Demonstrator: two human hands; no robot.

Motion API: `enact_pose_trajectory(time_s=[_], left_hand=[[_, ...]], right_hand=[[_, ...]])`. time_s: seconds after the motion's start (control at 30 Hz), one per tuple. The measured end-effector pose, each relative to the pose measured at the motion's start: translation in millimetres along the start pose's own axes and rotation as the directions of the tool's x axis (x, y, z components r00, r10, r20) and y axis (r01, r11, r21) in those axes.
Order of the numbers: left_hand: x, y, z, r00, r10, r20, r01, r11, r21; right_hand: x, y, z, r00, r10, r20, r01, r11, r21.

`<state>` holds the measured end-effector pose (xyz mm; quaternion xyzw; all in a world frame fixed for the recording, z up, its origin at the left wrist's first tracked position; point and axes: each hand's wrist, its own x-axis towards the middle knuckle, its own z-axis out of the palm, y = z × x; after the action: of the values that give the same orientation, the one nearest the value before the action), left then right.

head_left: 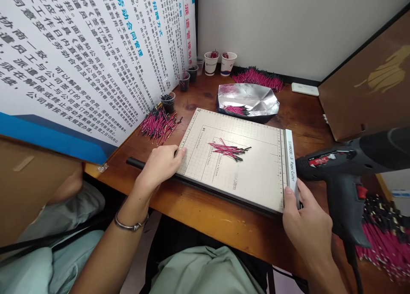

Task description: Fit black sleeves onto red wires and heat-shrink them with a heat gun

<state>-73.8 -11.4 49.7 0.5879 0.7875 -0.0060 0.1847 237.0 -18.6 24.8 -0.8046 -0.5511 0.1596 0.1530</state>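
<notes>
A flat paper cutter point(256, 174) with a printed grid lies in front of me at the table's front edge, its near side seeming slightly raised. My left hand point(162, 166) grips its left edge, thumb on top and the other fingers mostly hidden beneath. On the right edge, by the metal ruler strip point(291, 161), my right hand point(306, 217) is closed with its thumb on the strip. A small loose bunch of red wires with black ends point(229, 150) rests on the board. The black cutter handle point(134, 162) sticks out at the left.
Behind the cutter sits a foil-lined tray point(248, 99) with wires inside. Wire piles lie at the left point(158, 125), the back point(258, 77) and the right point(384, 238). A heat gun point(344, 191) stands close to my right hand. Cups point(211, 64) line the back left.
</notes>
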Motion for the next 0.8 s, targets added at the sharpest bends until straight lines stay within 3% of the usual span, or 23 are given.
enact_pose_trajectory(time_s=[0.23,0.4,0.57,0.67,0.8], left_hand=[[-4.3,16.1,10.8,0.998,0.066,0.017,-0.065,0.998,-0.026],[-3.5,16.3,9.6,0.998,0.061,0.032,-0.061,0.998,-0.009],[18.3,12.6,-5.5,0.999,-0.041,-0.028,0.042,0.998,0.045],[36.4,16.1,-9.3,0.995,-0.093,-0.043,0.097,0.991,0.094],[52.9,19.8,-3.9,0.997,-0.076,-0.008,0.076,0.988,0.134]], right_hand=[[-4.3,29.0,-6.2,0.988,0.063,-0.142,-0.065,0.998,-0.010],[-8.3,29.8,-8.5,0.985,0.106,-0.139,-0.101,0.994,0.042],[-8.1,25.2,-9.4,0.983,0.162,-0.081,-0.160,0.986,0.040],[-7.0,30.4,-7.9,0.987,0.109,-0.119,-0.106,0.994,0.033],[-6.7,35.6,-5.7,0.988,0.047,-0.146,-0.040,0.998,0.049]])
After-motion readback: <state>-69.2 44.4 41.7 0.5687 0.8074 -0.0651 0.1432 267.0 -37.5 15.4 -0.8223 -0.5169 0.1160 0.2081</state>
